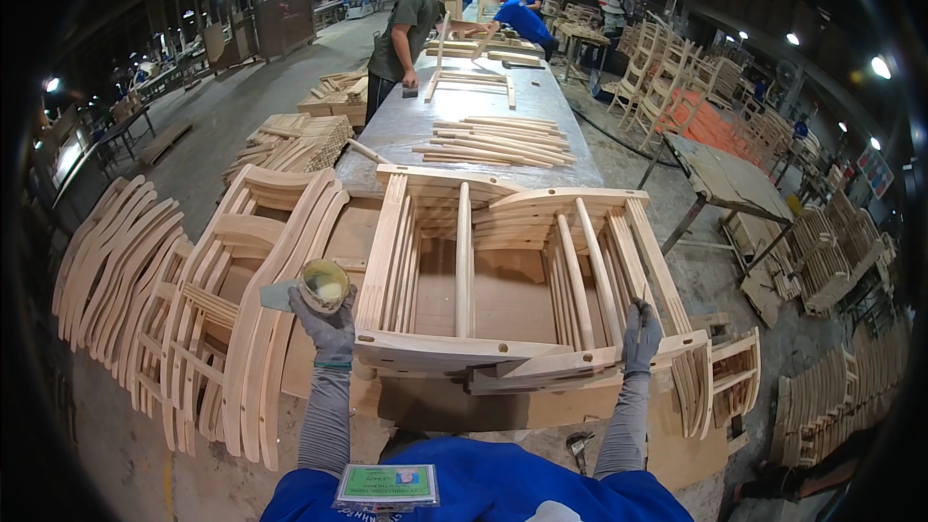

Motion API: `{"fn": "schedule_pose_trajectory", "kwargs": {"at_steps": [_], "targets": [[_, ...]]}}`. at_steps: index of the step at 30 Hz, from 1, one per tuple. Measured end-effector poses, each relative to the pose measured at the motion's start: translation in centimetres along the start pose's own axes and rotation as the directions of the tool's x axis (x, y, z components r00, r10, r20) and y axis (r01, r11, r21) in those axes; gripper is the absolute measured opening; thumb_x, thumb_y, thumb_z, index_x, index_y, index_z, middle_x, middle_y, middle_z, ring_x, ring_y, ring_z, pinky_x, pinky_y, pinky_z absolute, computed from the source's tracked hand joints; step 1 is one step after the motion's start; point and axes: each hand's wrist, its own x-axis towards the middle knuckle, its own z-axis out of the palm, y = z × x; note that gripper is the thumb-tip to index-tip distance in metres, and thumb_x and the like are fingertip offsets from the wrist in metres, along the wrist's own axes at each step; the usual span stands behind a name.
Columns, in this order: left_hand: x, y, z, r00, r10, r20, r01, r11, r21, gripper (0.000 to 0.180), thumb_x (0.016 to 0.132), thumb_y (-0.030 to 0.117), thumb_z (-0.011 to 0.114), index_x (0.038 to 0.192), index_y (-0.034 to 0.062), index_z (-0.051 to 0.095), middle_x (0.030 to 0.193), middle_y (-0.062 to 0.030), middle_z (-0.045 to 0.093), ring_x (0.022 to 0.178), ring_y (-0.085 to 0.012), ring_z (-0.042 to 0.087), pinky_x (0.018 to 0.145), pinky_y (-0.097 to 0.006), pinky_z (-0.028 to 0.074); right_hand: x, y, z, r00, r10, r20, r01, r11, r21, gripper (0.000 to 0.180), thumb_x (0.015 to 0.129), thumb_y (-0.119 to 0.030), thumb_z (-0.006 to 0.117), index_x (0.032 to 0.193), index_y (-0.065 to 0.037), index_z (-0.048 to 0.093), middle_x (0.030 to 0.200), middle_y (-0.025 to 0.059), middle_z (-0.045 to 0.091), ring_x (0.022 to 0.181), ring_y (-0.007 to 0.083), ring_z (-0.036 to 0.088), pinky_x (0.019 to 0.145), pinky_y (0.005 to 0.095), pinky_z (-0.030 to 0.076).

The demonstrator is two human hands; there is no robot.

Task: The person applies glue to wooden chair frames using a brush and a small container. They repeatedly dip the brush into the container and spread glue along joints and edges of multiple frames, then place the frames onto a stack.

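Note:
My left hand (331,331), in a grey glove, is closed round a small round tub (311,298) with a pale creamy substance inside. A flat pale grey-green piece (277,297) sticks out beside the tub; what it is I cannot tell. In front of me lie stacked wooden chair frames (464,261), with round rungs between pale side rails. At their near right corner is my gloved right hand (640,336), its fingers pinched together just above the near rail (561,363). Whatever those fingers hold is too small to make out.
Curved wooden frames (256,329) stand at left, by a pile of curved slats (116,271). Loose sticks (498,142) lie on the long metal-topped table (387,135). A co-worker (411,39) stands at its left side. A hammer (580,449) lies low near my right forearm.

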Motion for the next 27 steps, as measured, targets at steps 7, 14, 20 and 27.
{"fn": "schedule_pose_trajectory", "kwargs": {"at_steps": [7,14,20,27], "targets": [[0.1,-0.1,-0.1,1.000,-0.011,0.018,0.011,1.000,-0.009,0.057,0.085,0.057,0.049,0.124,0.0159,0.042,0.114,-0.0083,0.052,0.095,-0.0248,0.057,0.078,-0.043,0.053,0.0,0.2,0.0,1.000,-0.022,-0.008,0.022,1.000,0.000,0.021,0.088,-0.018,0.055,0.098,-0.002,0.065,0.089,0.0152,0.067,0.082,0.0274,0.064,0.074,0.0328,0.049],[-0.5,0.0,0.6,1.000,-0.010,0.018,0.010,1.000,-0.005,0.054,0.086,0.055,0.048,0.120,0.0135,0.044,0.107,-0.0085,0.055,0.087,-0.0231,0.059,0.077,-0.039,0.053,0.1,0.2,-0.1,0.997,0.067,0.028,-0.067,0.998,0.008,0.023,0.088,-0.018,0.055,0.100,-0.001,0.065,0.093,0.0119,0.067,0.086,0.0206,0.062,0.080,0.0290,0.046],[-0.7,0.2,1.1,1.000,0.009,0.022,-0.009,1.000,0.004,0.052,0.087,0.054,0.048,0.119,0.0128,0.045,0.103,-0.0081,0.056,0.084,-0.0226,0.059,0.074,-0.037,0.054,0.0,0.0,0.0,1.000,-0.003,-0.010,0.003,1.000,-0.023,0.022,0.088,-0.019,0.055,0.099,-0.003,0.065,0.089,0.0159,0.067,0.082,0.0288,0.064,0.072,0.0343,0.049],[-0.6,-0.1,0.8,1.000,0.001,0.025,-0.001,1.000,0.010,0.052,0.087,0.054,0.048,0.118,0.0125,0.046,0.102,-0.0076,0.057,0.083,-0.0221,0.060,0.074,-0.037,0.054,0.1,0.1,-0.1,1.000,-0.008,-0.010,0.008,1.000,-0.023,0.022,0.088,-0.019,0.054,0.099,-0.003,0.065,0.089,0.0159,0.067,0.084,0.0289,0.064,0.073,0.0344,0.049]]}}
